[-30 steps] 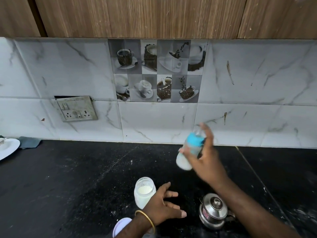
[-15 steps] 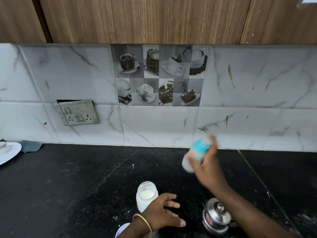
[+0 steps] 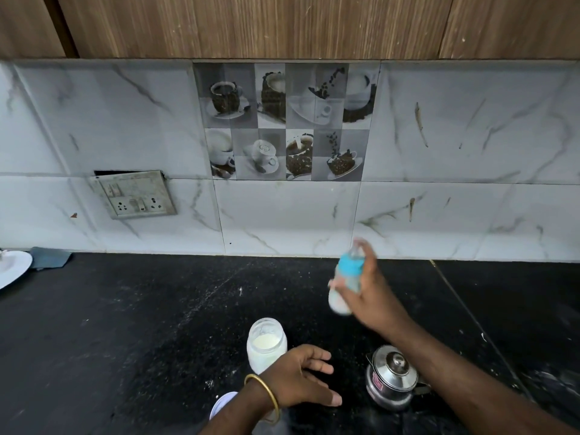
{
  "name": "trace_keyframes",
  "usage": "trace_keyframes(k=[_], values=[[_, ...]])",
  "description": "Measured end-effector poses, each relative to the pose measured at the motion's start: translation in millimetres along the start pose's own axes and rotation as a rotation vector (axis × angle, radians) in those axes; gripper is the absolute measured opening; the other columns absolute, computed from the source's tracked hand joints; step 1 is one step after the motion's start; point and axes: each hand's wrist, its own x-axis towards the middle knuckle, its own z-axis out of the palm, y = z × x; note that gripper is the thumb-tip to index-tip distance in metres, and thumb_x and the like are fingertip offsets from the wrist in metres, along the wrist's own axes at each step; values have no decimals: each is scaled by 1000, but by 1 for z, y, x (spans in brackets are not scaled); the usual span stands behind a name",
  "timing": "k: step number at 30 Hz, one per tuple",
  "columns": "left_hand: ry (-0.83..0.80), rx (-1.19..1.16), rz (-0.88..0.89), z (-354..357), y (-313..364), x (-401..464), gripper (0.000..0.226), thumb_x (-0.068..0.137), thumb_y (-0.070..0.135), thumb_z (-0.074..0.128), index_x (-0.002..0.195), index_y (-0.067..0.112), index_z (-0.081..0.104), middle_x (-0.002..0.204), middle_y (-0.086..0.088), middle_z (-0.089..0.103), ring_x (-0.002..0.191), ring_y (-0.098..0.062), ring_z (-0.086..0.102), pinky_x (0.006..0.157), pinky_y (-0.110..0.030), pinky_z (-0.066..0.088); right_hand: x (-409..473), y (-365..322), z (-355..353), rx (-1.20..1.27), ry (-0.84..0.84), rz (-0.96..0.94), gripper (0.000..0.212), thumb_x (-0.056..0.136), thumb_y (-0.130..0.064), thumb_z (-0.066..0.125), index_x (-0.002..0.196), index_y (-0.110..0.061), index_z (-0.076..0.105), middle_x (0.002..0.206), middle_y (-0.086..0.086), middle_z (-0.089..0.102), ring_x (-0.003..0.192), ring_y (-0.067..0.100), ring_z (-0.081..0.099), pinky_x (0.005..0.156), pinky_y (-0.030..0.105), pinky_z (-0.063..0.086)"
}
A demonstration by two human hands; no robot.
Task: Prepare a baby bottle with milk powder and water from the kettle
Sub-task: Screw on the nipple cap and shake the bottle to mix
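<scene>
The right hand [image 3: 373, 296] is wrapped tight around a baby bottle [image 3: 343, 285] with a blue ring, holding it tilted and blurry in the air right of the middle, with white milk inside. The left hand [image 3: 301, 379], with a gold bangle [image 3: 266, 397], lies flat and empty with fingers spread on the black counter [image 3: 125, 324] at the bottom. Just beside it is an open jar [image 3: 266, 345] of white powder, and a shiny kettle [image 3: 392, 378] stands at lower right with a red label too small to read.
</scene>
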Motion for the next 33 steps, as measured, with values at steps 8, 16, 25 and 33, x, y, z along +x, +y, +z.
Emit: trace_keyframes(k=[8,16,25,33], values=[[-27,-18,3,7,-2,-2,80,46,33,90,118,24,56,120,-2,66,94,-18,71,88,-34,60,-32,7,13,-216,-302,57,95,90,-35,69,141,-65,-4,152,7,39,114,19,58,99,33,48],[62,20,7,7,-2,6,79,50,36,90,119,23,56,119,-1,65,87,-16,68,91,-37,59,4,2,3,18,194,23,102,89,-22,73,153,-40,-4,146,10,43,113,16,56,98,24,47],[327,-88,130,-1,8,15,26,83,9,78,104,18,67,99,0,72,63,-4,60,58,-16,50,6,1,-6,271,480,128,94,91,-13,70,152,-32,1,138,13,49,111,22,62,99,27,52],[570,-390,159,-25,40,25,14,95,5,60,93,17,66,91,-5,71,68,-17,68,52,-20,52,15,-3,-5,462,482,196,90,92,-4,67,152,-27,4,123,4,55,96,14,64,84,18,56]])
